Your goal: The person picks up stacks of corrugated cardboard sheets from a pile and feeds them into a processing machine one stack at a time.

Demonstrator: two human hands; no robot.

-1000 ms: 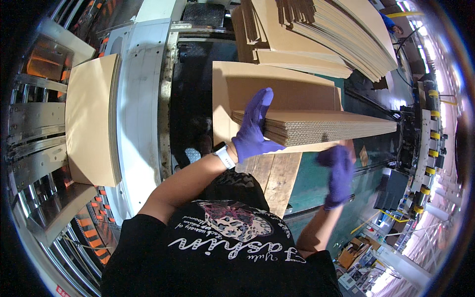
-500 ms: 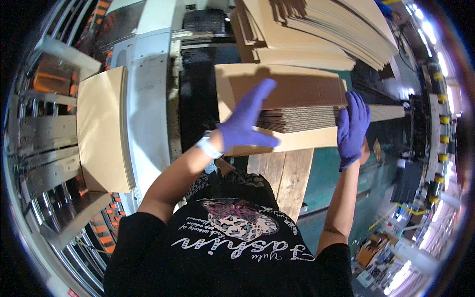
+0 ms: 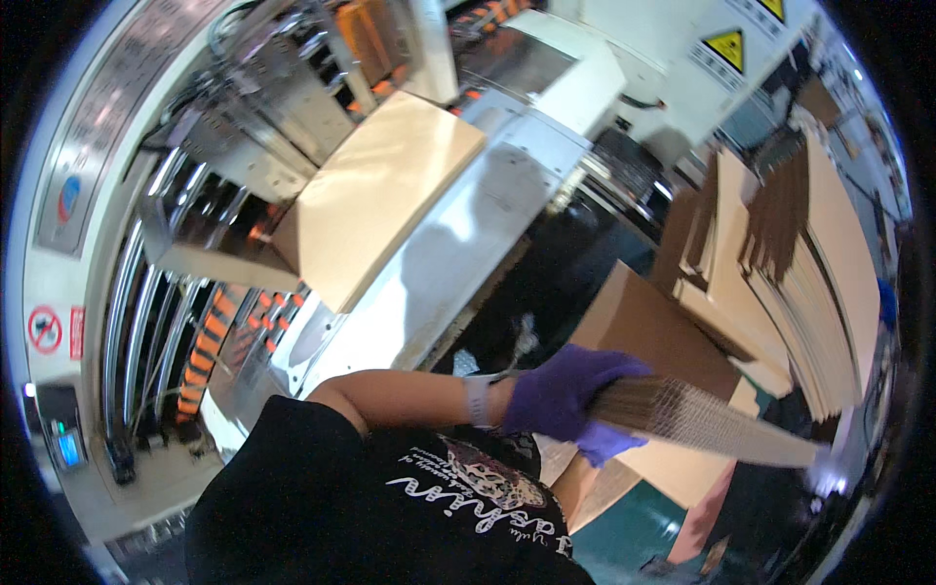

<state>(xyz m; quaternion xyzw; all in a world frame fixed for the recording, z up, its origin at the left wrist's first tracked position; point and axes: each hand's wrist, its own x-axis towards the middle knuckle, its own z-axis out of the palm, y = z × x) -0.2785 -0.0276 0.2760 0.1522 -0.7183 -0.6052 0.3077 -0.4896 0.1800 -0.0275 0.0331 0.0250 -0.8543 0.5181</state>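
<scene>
The left hand [image 3: 564, 392], in a purple glove, has its fingers curled closed over the near edge of a bundle of flat cardboard sheets [image 3: 682, 414]. The right hand [image 3: 604, 444], also gloved, shows only fingertips under the bundle; its grip cannot be told. The bundle's long axis runs from 9 toward 4 o'clock. At 2 o'clock stand cardboard stacks [image 3: 790, 244]; at 11 o'clock a cardboard pile [image 3: 375, 200] lies on the grey machine [image 3: 458, 244].

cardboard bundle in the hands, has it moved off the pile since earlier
Cannot tell: the camera swung. The cardboard bundle remains over the flat pile, left hand gripping it.
</scene>
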